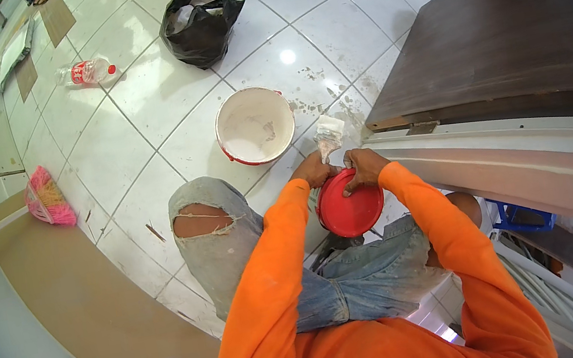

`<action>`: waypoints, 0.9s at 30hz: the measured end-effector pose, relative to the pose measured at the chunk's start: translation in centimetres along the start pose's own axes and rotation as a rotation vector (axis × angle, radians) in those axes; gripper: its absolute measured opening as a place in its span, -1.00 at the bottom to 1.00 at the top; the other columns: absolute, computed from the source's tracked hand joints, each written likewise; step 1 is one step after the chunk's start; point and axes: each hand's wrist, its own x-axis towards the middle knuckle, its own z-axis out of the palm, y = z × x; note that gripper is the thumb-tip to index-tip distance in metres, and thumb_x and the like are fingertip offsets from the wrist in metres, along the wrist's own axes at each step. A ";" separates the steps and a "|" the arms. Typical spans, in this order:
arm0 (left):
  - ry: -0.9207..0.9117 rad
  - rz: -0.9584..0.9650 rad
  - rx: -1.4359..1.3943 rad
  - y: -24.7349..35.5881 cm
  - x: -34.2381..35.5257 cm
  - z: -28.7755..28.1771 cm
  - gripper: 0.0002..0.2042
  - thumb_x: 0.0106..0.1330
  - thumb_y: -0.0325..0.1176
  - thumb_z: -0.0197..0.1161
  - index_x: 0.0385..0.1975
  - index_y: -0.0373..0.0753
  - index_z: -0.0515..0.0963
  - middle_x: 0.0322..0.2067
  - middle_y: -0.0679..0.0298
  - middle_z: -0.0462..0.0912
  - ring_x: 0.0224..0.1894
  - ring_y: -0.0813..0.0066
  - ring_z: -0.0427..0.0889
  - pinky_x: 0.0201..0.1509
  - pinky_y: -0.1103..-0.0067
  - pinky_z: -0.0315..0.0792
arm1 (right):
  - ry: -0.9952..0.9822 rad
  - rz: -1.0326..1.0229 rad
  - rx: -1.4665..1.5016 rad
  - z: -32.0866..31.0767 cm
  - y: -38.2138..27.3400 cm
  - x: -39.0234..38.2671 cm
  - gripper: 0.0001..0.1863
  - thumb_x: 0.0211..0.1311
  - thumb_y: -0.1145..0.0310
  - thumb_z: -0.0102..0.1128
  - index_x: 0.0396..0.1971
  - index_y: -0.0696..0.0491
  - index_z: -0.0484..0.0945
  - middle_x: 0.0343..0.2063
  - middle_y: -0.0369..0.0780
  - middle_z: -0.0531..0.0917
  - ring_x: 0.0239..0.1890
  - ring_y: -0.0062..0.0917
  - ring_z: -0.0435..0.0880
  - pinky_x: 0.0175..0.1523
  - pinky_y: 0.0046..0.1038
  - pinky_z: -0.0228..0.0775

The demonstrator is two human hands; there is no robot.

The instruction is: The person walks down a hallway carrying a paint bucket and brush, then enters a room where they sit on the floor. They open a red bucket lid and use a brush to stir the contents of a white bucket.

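Red lid (355, 205): just toward your body from both hands, centred a little nearer the right one; its recessed face is turned up at you. Whether a tub sits beneath it, you cannot tell.
Lid's axis: round, so no long side to follow; the rim's far edge is the part that lies at your fingers.
Right hand (365, 166): grasping the far right of the rim, your thumb laid over the face; it reaches further onto the lid than the other.
Left hand (315, 170): seemingly closed on the handle of a brush (331, 131), at the lid's far left edge; touching the rim or just beside it, you cannot tell which.
Brush's long axis: runs away from your left hand, tipped slightly right, its white head on the far side from you and the lid on the near side.
Bucket (240, 122): beyond your left hand and to its left, apart from it, open mouth up on the tiled floor (180, 124).
Black bag (205, 42): further out past the bucket, well apart from either hand.
Brown panel (488, 34): beyond your right hand and to its right.
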 end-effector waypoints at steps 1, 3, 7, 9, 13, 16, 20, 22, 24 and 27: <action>-0.018 -0.022 0.028 1.1 -0.4 0.2 -0.56 0.22 -0.39 0.38 0.09 -0.31 0.45 -0.37 0.28 0.60 -0.48 0.50 0.50 -0.50 0.54 0.36 | 0.003 0.021 -0.001 -0.1 0.2 -0.1 -0.28 -0.54 0.03 0.75 -0.42 0.15 0.50 -0.46 -0.03 0.62 -0.35 -0.17 0.63 -0.19 -0.25 0.48; -0.039 -0.062 0.081 3.0 -1.7 0.2 -0.54 0.23 -0.40 0.40 0.11 -0.33 0.45 -0.33 0.26 0.61 -0.41 0.49 0.54 -0.41 0.53 0.43 | -0.006 0.034 -0.010 -0.5 -0.3 -0.1 -0.29 -0.55 0.04 0.75 -0.45 0.16 0.50 -0.46 -0.02 0.64 -0.35 -0.17 0.65 -0.21 -0.24 0.48; -0.027 0.047 0.090 -0.4 0.7 0.2 -0.53 0.26 -0.40 0.36 0.16 -0.33 0.44 -0.23 0.19 0.63 -0.20 0.43 0.60 -0.08 0.47 0.50 | -0.037 0.036 0.022 -0.6 -0.5 0.2 -0.31 -0.56 0.07 0.74 -0.45 0.17 0.51 -0.43 0.01 0.65 -0.33 -0.17 0.67 -0.21 -0.23 0.49; -0.073 0.032 0.088 -0.7 0.9 0.4 -0.52 0.28 -0.37 0.35 0.18 -0.34 0.44 -0.16 0.13 0.65 -0.10 0.38 0.60 0.08 0.44 0.47 | -0.047 0.019 -0.013 -0.6 -0.5 0.4 -0.31 -0.55 0.07 0.74 -0.44 0.18 0.52 -0.41 0.03 0.67 -0.31 -0.17 0.68 -0.20 -0.23 0.50; 0.062 0.019 0.245 -0.6 0.8 0.6 -0.54 0.27 -0.37 0.33 0.15 -0.36 0.46 -0.08 0.05 0.67 -0.06 0.31 0.61 0.10 0.40 0.46 | -0.141 0.116 -0.046 -1.6 -2.1 0.4 -0.22 -0.54 0.08 0.73 -0.26 0.26 0.60 -0.27 0.07 0.71 -0.18 -0.11 0.73 -0.05 -0.21 0.56; 0.087 0.008 0.289 0.5 0.2 1.2 -0.56 0.26 -0.37 0.32 0.14 -0.34 0.49 -0.05 0.00 0.67 -0.02 0.21 0.62 0.13 0.36 0.45 | -0.091 0.079 0.012 -0.9 -1.2 0.4 -0.20 -0.54 0.08 0.73 -0.24 0.27 0.60 -0.29 0.07 0.71 -0.18 -0.12 0.73 -0.06 -0.20 0.57; 0.197 0.046 0.379 -1.4 1.3 0.9 -0.55 0.25 -0.32 0.33 0.12 -0.33 0.49 -0.05 -0.09 0.67 0.01 0.04 0.63 0.15 0.31 0.45 | -0.077 0.053 -0.021 -1.6 -2.3 0.5 -0.26 -0.55 0.08 0.73 -0.31 0.21 0.58 -0.34 0.04 0.71 -0.23 -0.14 0.73 -0.11 -0.22 0.56; 0.201 0.071 0.372 -1.1 0.7 1.4 -0.53 0.24 -0.27 0.34 0.09 -0.37 0.48 -0.06 -0.15 0.66 0.02 -0.06 0.63 0.14 0.28 0.45 | -0.113 0.104 -0.061 -1.2 -1.6 0.8 -0.30 -0.55 0.08 0.73 -0.37 0.18 0.57 -0.36 0.02 0.71 -0.25 -0.16 0.73 -0.13 -0.23 0.56; 0.206 0.052 0.388 0.3 -0.5 1.9 -0.51 0.23 -0.22 0.34 0.05 -0.43 0.47 -0.07 -0.21 0.64 0.03 -0.15 0.62 0.13 0.25 0.45 | -0.109 0.118 -0.052 -0.6 -1.0 0.8 -0.32 -0.56 0.08 0.73 -0.42 0.15 0.55 -0.38 0.01 0.71 -0.28 -0.17 0.72 -0.14 -0.24 0.55; 0.265 -0.013 0.430 1.3 -1.5 2.7 -0.50 0.23 -0.16 0.34 -0.02 -0.47 0.45 -0.07 -0.28 0.62 0.05 -0.22 0.60 0.13 0.21 0.45 | -0.084 0.078 -0.021 -0.8 -0.9 0.5 -0.33 -0.54 0.03 0.73 -0.48 0.14 0.51 -0.47 -0.02 0.67 -0.35 -0.19 0.68 -0.20 -0.24 0.49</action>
